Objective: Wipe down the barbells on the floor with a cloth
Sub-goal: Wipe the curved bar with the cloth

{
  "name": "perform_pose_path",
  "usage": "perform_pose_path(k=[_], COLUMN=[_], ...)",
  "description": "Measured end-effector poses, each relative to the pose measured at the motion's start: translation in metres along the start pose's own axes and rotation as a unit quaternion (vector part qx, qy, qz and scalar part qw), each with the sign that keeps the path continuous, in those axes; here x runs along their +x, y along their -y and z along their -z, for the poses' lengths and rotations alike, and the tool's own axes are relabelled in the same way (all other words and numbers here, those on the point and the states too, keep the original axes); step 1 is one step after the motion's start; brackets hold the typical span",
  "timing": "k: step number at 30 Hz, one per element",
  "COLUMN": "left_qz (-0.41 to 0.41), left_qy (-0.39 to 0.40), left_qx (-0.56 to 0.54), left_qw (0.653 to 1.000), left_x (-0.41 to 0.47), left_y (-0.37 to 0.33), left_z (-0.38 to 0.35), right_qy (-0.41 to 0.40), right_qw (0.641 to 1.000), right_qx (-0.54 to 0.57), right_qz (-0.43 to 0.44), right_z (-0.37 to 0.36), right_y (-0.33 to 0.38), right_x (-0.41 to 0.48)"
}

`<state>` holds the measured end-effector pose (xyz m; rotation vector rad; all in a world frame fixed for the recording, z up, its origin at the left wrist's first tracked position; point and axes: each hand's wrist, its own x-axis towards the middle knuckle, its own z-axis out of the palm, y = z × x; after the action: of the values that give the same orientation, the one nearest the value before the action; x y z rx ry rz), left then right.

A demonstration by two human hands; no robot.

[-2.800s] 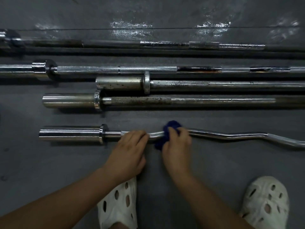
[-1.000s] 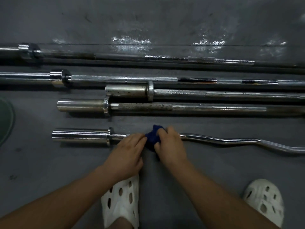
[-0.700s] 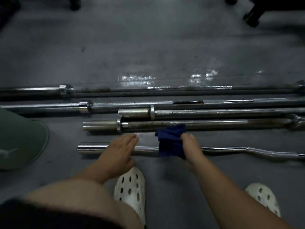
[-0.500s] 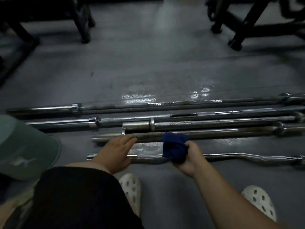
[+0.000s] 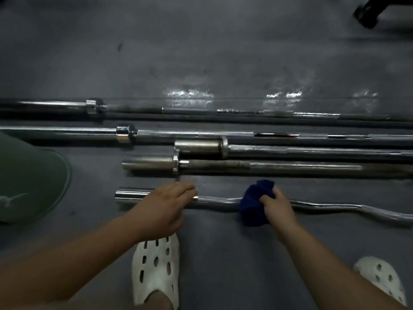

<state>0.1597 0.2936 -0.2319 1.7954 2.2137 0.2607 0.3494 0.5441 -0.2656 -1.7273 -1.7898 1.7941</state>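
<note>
Several steel barbells lie side by side on the dark floor. Nearest to me is a chrome curl bar (image 5: 324,208) with a wavy shaft. My right hand (image 5: 278,208) grips a bunched dark blue cloth (image 5: 254,203) that lies over the curl bar's shaft. My left hand (image 5: 166,208) rests with fingers extended on the same bar, over its collar beside the left sleeve (image 5: 134,194). Behind it lie a rusty straight barbell (image 5: 268,166), then another short-sleeved barbell (image 5: 312,152), and two long barbells (image 5: 223,135) farther back.
A green rounded object (image 5: 29,177) sits at the left edge. My two white perforated clogs (image 5: 156,267) stand on the floor below the curl bar, the other clog (image 5: 384,280) at lower right. A black equipment foot (image 5: 368,14) shows at the top right.
The cloth and my right hand have slid right along the curl bar, away from my left hand. The view tipped up toward the room and dropped back down onto the bars.
</note>
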Motion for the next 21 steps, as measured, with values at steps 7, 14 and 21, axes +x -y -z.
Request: perform_pose_path(k=[7,14,21], left_qz=[0.059,0.078,0.132], left_qy=[0.030,0.027,0.000], left_qx=[-0.067,-0.073,-0.116], left_qw=[0.996,0.994,0.984], left_x=[0.020,0.006,0.005], left_y=[0.020,0.027,0.032], left_z=[-0.047,-0.058,-0.063], right_qy=[-0.134,-0.136,0.061], right_qw=[0.914,0.836,0.833], right_qx=[-0.343,-0.458,-0.413], right_qz=[0.169,0.268,0.364], right_z=[-0.102,-0.084,-0.151], right_y=[-0.042,-0.036,-0.032], right_x=[-0.007,0.014,-0.026])
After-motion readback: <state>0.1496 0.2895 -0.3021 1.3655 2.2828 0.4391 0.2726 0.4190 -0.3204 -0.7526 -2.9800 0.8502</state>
